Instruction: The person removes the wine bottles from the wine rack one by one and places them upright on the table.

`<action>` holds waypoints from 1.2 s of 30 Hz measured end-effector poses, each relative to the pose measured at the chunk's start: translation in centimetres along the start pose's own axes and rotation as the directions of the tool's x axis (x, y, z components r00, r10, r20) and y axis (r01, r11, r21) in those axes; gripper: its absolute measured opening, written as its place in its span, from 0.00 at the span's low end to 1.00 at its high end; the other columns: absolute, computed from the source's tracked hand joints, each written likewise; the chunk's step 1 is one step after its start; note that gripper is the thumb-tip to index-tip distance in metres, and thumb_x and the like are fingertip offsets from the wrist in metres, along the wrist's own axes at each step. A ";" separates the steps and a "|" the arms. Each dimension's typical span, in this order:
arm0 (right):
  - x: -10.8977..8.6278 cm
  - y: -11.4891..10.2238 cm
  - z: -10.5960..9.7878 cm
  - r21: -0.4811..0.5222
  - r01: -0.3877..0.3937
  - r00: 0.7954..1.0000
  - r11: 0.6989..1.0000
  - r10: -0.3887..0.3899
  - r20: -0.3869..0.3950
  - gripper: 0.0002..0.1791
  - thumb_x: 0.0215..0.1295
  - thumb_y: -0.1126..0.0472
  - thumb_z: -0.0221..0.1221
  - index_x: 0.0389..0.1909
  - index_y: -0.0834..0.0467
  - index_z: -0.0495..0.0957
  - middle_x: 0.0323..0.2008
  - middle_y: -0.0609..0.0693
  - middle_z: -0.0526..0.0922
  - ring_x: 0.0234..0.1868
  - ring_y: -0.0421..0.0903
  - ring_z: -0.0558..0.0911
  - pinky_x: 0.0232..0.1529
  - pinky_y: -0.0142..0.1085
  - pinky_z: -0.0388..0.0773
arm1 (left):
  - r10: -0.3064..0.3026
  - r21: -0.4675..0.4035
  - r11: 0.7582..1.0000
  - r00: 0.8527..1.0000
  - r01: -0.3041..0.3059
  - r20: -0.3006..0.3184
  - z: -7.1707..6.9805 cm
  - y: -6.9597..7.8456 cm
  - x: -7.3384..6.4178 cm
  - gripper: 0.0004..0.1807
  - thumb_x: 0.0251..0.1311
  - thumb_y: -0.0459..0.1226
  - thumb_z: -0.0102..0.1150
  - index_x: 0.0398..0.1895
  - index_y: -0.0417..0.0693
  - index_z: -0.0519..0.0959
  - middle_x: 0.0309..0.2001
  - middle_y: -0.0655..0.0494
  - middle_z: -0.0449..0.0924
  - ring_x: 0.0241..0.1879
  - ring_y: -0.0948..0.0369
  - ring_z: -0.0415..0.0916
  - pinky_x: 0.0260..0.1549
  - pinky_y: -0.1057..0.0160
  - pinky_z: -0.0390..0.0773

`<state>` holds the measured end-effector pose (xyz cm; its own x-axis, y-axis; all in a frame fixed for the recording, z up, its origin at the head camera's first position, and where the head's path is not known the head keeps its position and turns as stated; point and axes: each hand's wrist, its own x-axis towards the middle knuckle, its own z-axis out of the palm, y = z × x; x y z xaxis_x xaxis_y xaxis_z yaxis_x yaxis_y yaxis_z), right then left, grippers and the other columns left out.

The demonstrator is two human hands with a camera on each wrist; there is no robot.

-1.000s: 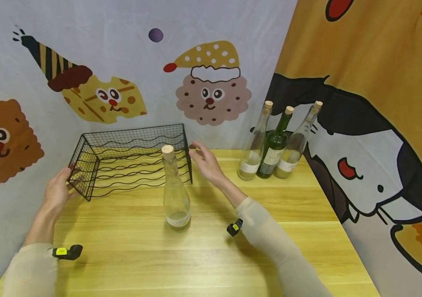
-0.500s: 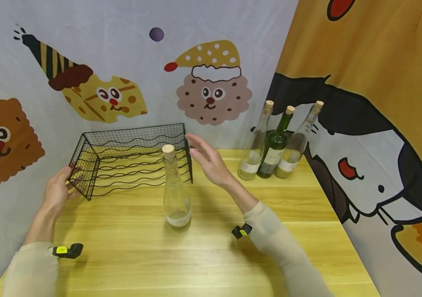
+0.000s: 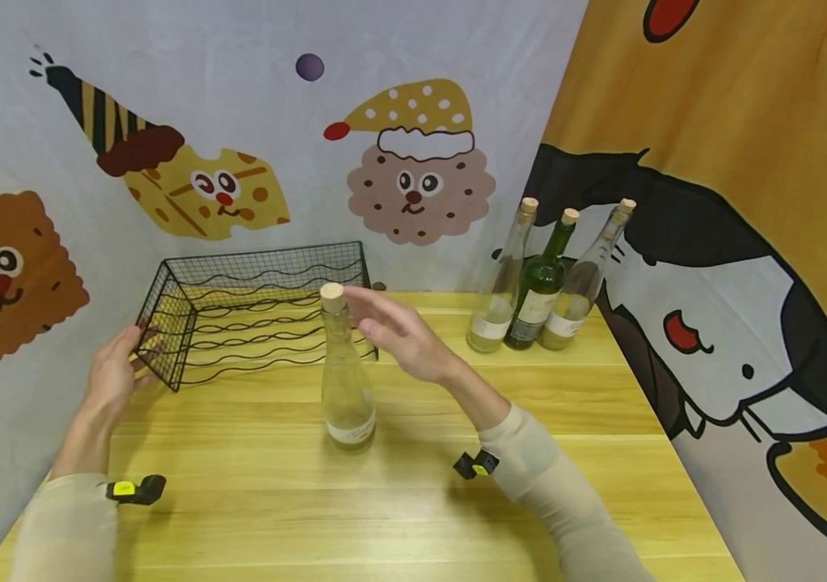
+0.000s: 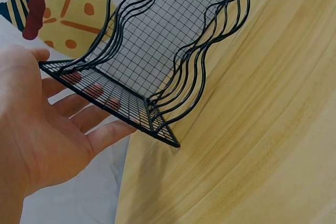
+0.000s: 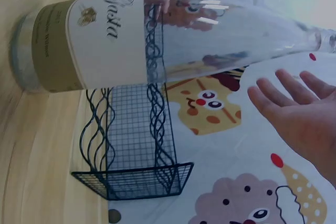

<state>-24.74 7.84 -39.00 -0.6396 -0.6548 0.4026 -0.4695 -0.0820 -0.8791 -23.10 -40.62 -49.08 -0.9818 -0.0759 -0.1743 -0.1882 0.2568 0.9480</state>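
A clear corked glass bottle (image 3: 348, 388) with a pale label stands upright on the table. My right hand (image 3: 402, 335) is beside its neck, fingers extended and thumb apart; in the right wrist view those fingers (image 5: 281, 95) show next to the neck with a gap. Behind the bottle is a black wire bottle rack (image 3: 260, 311) with wavy rails. My left hand (image 3: 111, 372) touches the rack's left end. In the left wrist view, its fairly straight fingers (image 4: 107, 135) lie behind the mesh end panel, the thumb near the top corner.
At the back right of the wooden table (image 3: 275, 509) stand a clear bottle (image 3: 496, 299), a green bottle (image 3: 538, 283) and another clear bottle (image 3: 576, 295), all corked and close together. A cartoon-printed cloth (image 3: 238, 81) hangs directly behind the rack.
My right hand has moved from the rack's right end leftward and toward me, to the bottle's neck. The left hand, rack and bottles stay in place.
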 end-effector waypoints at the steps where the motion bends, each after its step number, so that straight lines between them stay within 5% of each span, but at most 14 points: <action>1: -0.1 -0.2 0.1 0.002 0.006 1.000 1.000 -0.006 0.018 0.35 0.87 0.62 0.47 0.87 0.72 0.57 0.84 0.72 0.67 0.83 0.71 0.72 0.87 0.53 0.74 | 0.002 0.008 1.000 1.000 -0.002 -0.001 0.0 0.0 0.0 0.44 0.90 0.63 0.21 0.94 0.52 0.29 0.94 0.55 0.17 0.89 0.26 0.27 0.81 0.54 0.79; 5: 0.2 -0.7 0.7 0.048 0.082 0.992 0.995 -0.086 0.090 0.34 0.86 0.72 0.49 0.87 0.75 0.55 0.81 0.77 0.70 0.80 0.77 0.73 0.86 0.53 0.76 | 0.006 0.012 1.000 1.000 -0.006 -0.004 0.1 0.0 0.2 0.43 0.91 0.63 0.20 0.95 0.51 0.29 0.94 0.54 0.17 0.89 0.25 0.27 0.88 0.32 0.57; 16: 0.6 -1.2 1.3 0.067 0.087 0.987 0.994 -0.096 0.132 0.24 0.91 0.66 0.49 0.77 0.75 0.69 0.70 0.77 0.81 0.70 0.75 0.84 0.80 0.51 0.84 | 0.013 -0.060 0.998 1.000 -0.014 -0.025 0.5 -0.3 0.3 0.44 0.91 0.62 0.21 0.95 0.50 0.29 0.94 0.54 0.16 0.89 0.27 0.23 0.85 0.21 0.46; 28: 0.9 -1.5 1.5 0.038 0.074 0.995 0.997 -0.077 0.067 0.19 0.90 0.69 0.49 0.72 0.74 0.74 0.59 0.75 0.87 0.63 0.71 0.89 0.73 0.50 0.89 | -0.004 -0.105 0.994 0.999 0.000 -0.033 0.8 0.1 0.5 0.43 0.91 0.61 0.20 0.94 0.49 0.25 0.93 0.52 0.12 0.89 0.29 0.18 0.87 0.20 0.41; 36: 0.9 -1.9 1.6 0.020 0.066 0.996 0.998 -0.068 0.061 0.19 0.91 0.68 0.48 0.72 0.74 0.73 0.57 0.75 0.87 0.62 0.71 0.89 0.71 0.49 0.91 | -0.012 -0.055 0.998 0.999 0.009 -0.046 0.9 0.5 0.2 0.42 0.91 0.59 0.18 0.93 0.46 0.26 0.92 0.49 0.12 0.89 0.28 0.20 0.85 0.19 0.46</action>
<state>-23.38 6.19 -37.37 -0.5682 -0.6923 0.4449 -0.4985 -0.1406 -0.8554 -23.41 -39.60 -48.91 -0.9772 -0.1227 -0.1730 -0.1953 0.2032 0.9595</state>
